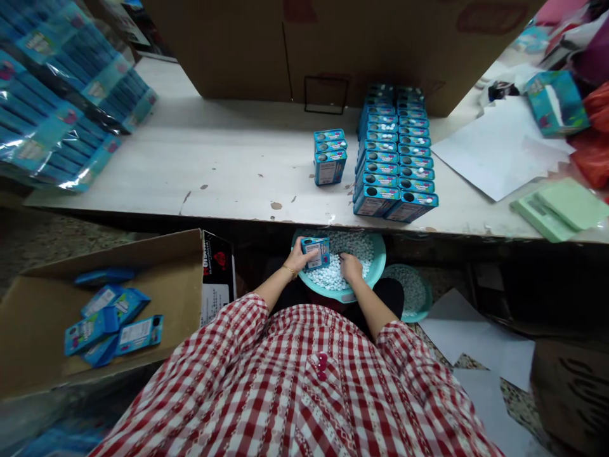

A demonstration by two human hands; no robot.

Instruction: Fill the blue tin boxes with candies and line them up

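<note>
Head view: left hand [299, 257] gripping blue tin [315, 253], label [316, 256] unreadable; right hand [351, 267] in white mints [332, 274], grip unclear.

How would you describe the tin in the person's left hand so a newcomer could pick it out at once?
Below the front edge of the white workbench sits a teal basin of white pellets. Over it, the person's left hand grips a blue tin. Unlike the rows of tins on the bench, it is in a hand.

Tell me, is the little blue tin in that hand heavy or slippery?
The small blue tin looks stiff, with square corners, so it probably won't bend. It's likely light, since the left hand holds it alone. Its glossy sides might feel slippery.
</note>
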